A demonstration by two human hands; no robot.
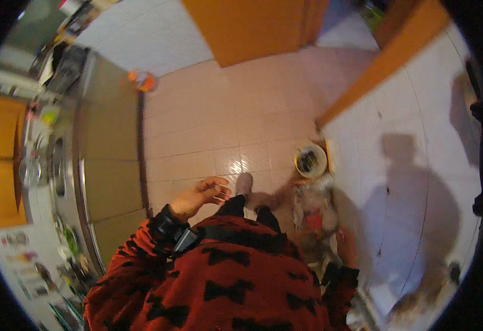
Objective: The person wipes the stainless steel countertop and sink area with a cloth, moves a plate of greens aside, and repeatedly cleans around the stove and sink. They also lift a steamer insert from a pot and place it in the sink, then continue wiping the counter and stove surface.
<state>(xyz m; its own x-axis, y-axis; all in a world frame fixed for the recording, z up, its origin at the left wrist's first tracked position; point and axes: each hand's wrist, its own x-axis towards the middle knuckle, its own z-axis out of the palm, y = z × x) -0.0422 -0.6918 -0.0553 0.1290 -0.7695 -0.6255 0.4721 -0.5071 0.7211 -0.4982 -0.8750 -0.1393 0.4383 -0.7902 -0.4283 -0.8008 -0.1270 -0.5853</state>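
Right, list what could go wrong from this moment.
1. The right hand is down at a crumpled bag by the wall; the picture is blurred there, so the grip cannot be judged, and the bag might slip.
2. A round open container sits on the floor just beyond the bag; a foot stepping forward could knock it.
3. The left hand hangs free and open, bracing on nothing.
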